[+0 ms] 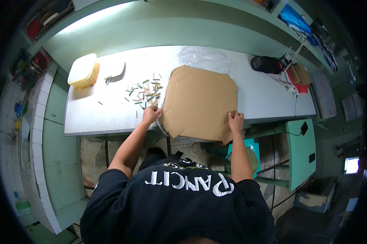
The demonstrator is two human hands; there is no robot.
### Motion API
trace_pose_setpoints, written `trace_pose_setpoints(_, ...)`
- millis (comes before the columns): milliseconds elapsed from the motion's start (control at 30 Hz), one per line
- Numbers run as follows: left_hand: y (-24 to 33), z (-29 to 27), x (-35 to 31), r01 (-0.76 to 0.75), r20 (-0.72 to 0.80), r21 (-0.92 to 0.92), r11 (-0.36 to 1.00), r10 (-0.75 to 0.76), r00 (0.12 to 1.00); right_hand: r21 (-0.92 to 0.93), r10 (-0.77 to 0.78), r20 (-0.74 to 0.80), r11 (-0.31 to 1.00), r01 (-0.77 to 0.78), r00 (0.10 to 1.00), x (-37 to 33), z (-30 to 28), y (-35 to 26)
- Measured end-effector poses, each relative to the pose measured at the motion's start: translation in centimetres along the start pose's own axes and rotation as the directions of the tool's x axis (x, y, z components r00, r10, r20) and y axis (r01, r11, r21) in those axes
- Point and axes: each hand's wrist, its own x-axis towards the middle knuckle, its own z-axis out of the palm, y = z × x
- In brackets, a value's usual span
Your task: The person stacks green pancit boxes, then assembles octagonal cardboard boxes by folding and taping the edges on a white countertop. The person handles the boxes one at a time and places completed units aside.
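A large brown cardboard sheet (201, 101) with cut corners and crease lines lies on the white table, its near edge reaching past the table's front. My right hand (235, 121) is closed on its near right corner, fingers curled over the edge. At the left edge, my left hand (151, 114) is closed with its fingertips at the cardboard; a strip of clear plastic shows along that side. More clear plastic (205, 57) spreads out flat beyond the far edge. Just past my left hand lie many small green and tan sticks (148, 92), loosely scattered.
A yellowish lidded tub (84, 71) stands at the table's far left, beside a white dustpan-like piece (115, 70). At the right are a black cylindrical speaker (267, 64), cables and a power strip (291, 87). A green chair (301, 154) and a turquoise stool (254, 156) stand below the table.
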Motion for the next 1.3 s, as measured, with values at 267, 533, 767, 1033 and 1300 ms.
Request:
trace_pose_setpoints(267,2.0,0.6,2.5,-0.038,-0.012,0.302,0.953,0.043,0.999,0.230,0.058,-0.027,0.972,-0.051,0.998,1.1,2.2,1.1)
trace_pose_setpoints(533,6.4,2.8,15.3,-0.208,-0.041,0.113,0.971,0.214,0.976,0.108,0.093,-0.051,0.990,-0.087,0.994,0.3,2.1,-0.3)
trace_pose_setpoints(767,5.7,3.3,20.5,-0.325,0.029,0.234,0.917,0.327,0.945,0.111,0.079,-0.094,0.991,-0.069,0.992,0.2,2.8,-0.1)
trace_pose_setpoints(1033,6.6,3.1,22.9,0.068,0.128,0.138,0.988,-0.086,0.988,0.184,0.081,-0.110,0.981,-0.060,0.991,0.1,3.0,0.4)
trace_pose_setpoints(1300,7.0,0.1,20.3,-0.381,0.017,0.287,0.879,0.393,0.920,0.277,0.161,-0.088,0.952,-0.131,0.983,0.3,2.5,0.2)
